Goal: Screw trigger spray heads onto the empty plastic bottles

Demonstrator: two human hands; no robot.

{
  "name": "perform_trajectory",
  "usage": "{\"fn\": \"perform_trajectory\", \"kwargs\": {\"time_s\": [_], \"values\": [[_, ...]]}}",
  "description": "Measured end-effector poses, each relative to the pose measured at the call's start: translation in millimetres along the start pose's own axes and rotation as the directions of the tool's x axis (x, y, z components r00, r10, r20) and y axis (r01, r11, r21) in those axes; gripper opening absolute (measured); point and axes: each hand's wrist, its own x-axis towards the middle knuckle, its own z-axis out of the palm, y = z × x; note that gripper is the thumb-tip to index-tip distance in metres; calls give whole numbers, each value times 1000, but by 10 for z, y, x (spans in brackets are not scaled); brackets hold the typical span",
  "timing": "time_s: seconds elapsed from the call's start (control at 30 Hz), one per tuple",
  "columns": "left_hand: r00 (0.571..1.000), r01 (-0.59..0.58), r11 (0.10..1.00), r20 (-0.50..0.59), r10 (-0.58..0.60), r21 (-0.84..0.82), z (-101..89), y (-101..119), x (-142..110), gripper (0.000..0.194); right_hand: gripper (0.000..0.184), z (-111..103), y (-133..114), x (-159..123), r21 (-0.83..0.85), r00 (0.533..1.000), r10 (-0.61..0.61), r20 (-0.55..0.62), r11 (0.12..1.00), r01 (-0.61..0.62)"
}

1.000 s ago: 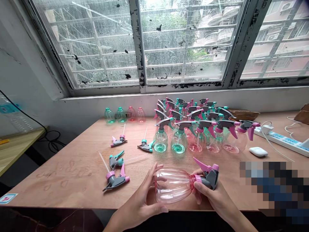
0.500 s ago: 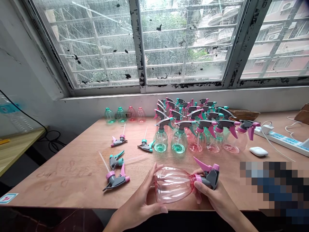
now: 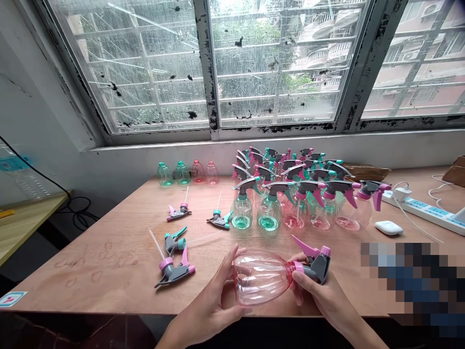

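Note:
A clear pink spray bottle (image 3: 262, 277) lies on its side between my hands, above the table's front edge. My left hand (image 3: 214, 295) is curved around its base end, thumb underneath. With thumb and fingers, my right hand (image 3: 316, 286) grips the pink collar at the neck. The grey and pink trigger head (image 3: 318, 264) sits on that neck and points right. Left of the bottle lie loose trigger heads with tubes: a grey and pink one (image 3: 174, 271) in front, a grey and teal one (image 3: 175, 241) touching or close behind it, and two more farther back.
Several assembled spray bottles (image 3: 269, 213) stand packed together at the back right. Headless green and pink bottles (image 3: 181, 173) line the wall at back left. A white case (image 3: 388, 228) and a power strip (image 3: 432, 209) with cables lie on the right.
Almost nothing differs. The pink bottle and my hands have shifted very slightly to the right, with the same grip.

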Motion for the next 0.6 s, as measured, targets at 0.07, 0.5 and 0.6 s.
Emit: {"fn": "perform_trajectory", "kwargs": {"time_s": [0.07,0.5,0.6], "values": [[1000,8,1000,-2,-8,-8,1,-7,10,103,36,-4,-1,0,-12,1000,4,10,1000,-4],[998,6,997,-58,-10,-77,51,35,2,92,39,1,12,-6,-5,1000,12,-17,1000,-12],[1000,-15,998,-19,14,-60,39,18,7,90,38,0,-2,-6,-14,1000,22,5,1000,-22]]}}
